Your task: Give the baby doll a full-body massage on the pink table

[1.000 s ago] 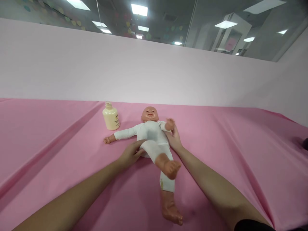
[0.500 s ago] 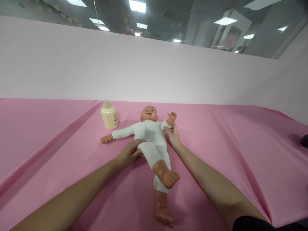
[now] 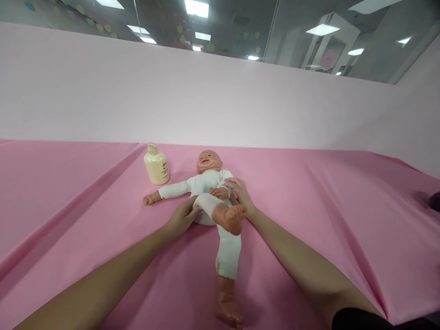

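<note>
Arm [image 3: 220, 193] of doll [image 3: 202, 182] folded inward since earlier frame, foot [image 3: 232, 220] higher. Doll lies face-up on pink cloth [image 3: 103, 197]. My left hand [image 3: 182, 216] clasps raised thigh [image 3: 205, 201]; right hand [image 3: 241, 195] holds arm. I'd keep 2 grips soft, easing limbs slowly.

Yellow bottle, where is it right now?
In the head view, the yellow bottle stands on the pink cloth, left of the doll's head and just beyond its outstretched arm.
</note>
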{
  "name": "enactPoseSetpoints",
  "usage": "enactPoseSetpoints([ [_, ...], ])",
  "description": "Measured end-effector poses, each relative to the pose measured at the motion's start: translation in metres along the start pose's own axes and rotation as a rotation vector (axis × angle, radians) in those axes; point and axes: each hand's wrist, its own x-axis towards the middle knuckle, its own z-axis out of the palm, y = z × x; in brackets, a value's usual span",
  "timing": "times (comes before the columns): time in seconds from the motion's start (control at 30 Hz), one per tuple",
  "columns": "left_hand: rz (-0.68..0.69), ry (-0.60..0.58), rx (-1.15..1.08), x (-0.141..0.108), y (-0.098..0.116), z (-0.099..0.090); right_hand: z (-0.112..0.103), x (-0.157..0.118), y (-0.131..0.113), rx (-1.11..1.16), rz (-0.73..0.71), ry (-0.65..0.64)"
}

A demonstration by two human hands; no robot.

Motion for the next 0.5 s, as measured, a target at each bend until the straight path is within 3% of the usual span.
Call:
enactPoseSetpoints([
  [0.13,0.077,-0.063,-0.049,0.0,0.002,-0.003,0.001,0.001,0.012,-0.065,-0.061,0.029],
  [0.37,0.124,-0.178,-0.02,-0.004,0.015,-0.013,-0.007,0.01,0.046,0.285,0.206,0.368],
  [0.5,0.097,-0.181,-0.056,-0.005,0.017,-0.011,-0.011,0.009,0.048,0.318,0.236,0.433],
])
